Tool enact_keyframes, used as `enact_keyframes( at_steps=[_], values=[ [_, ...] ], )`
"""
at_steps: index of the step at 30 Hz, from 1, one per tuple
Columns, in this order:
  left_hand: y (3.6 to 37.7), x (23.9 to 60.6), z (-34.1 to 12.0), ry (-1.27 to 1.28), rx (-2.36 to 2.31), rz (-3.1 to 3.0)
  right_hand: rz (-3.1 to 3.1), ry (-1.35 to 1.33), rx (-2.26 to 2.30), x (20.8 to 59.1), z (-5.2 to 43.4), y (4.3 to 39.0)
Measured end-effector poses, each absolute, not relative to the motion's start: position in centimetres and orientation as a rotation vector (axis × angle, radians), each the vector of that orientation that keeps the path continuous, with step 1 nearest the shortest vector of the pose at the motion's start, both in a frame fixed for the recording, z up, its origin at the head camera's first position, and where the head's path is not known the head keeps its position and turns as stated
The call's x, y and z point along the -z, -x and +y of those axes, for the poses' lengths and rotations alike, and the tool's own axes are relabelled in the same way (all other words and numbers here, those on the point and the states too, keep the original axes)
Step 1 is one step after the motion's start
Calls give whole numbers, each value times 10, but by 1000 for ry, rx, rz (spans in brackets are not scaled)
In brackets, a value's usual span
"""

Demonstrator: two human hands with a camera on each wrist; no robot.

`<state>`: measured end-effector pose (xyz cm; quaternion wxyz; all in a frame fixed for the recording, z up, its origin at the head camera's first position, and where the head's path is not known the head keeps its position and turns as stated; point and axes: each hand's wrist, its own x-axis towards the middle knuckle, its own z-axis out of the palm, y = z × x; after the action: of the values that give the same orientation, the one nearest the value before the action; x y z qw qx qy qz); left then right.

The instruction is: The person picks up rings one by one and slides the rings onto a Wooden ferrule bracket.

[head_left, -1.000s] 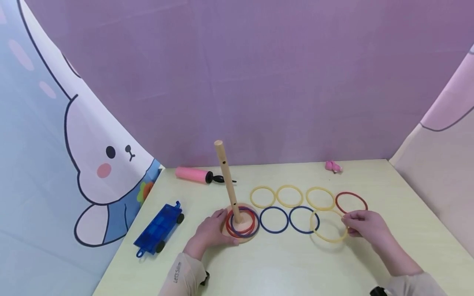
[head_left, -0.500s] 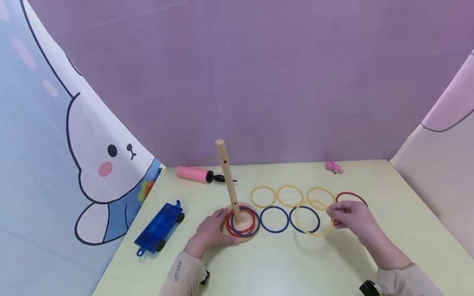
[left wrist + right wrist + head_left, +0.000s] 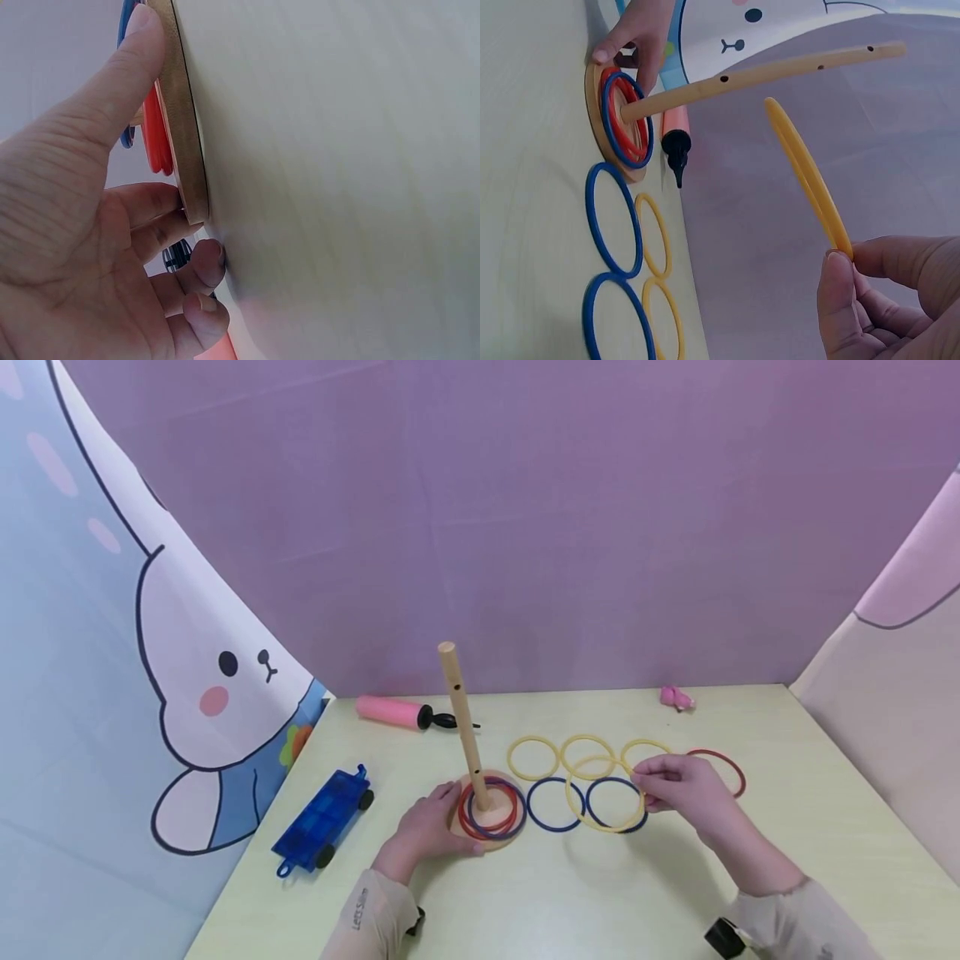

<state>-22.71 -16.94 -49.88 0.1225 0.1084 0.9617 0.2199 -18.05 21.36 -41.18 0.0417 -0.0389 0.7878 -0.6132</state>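
A wooden peg stand (image 3: 467, 727) rises upright from a round base in the head view. One blue ring and red rings (image 3: 616, 120) lie around its foot. My left hand (image 3: 427, 828) holds the base's edge (image 3: 185, 127), thumb on the near side and fingers on the far side. My right hand (image 3: 686, 789) pinches a yellow ring (image 3: 808, 171) between thumb and fingers. This ring hangs above the table, right of the peg and apart from it. Beneath it lie two blue rings (image 3: 556, 831); behind these are several yellow rings (image 3: 508, 757).
A red ring (image 3: 744, 781) lies right, partly behind my right hand. A pink hand pump (image 3: 390, 711) lies behind the peg. At left stands a blue toy cart (image 3: 322, 822). A small pink toy (image 3: 677, 697) sits near the back edge, before a purple cloth (image 3: 562, 527).
My right hand has moved left and slightly up with the yellow ring, over the blue rings. More of the red ring at right was covered midway. My left hand stays on the base.
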Motion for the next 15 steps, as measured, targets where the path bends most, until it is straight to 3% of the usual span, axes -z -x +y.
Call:
enact_keyframes(
  at_steps=[15],
  values=[
    [231,504,-171,-327,-636,2810,2329,225,1894,391,186,190]
  ],
)
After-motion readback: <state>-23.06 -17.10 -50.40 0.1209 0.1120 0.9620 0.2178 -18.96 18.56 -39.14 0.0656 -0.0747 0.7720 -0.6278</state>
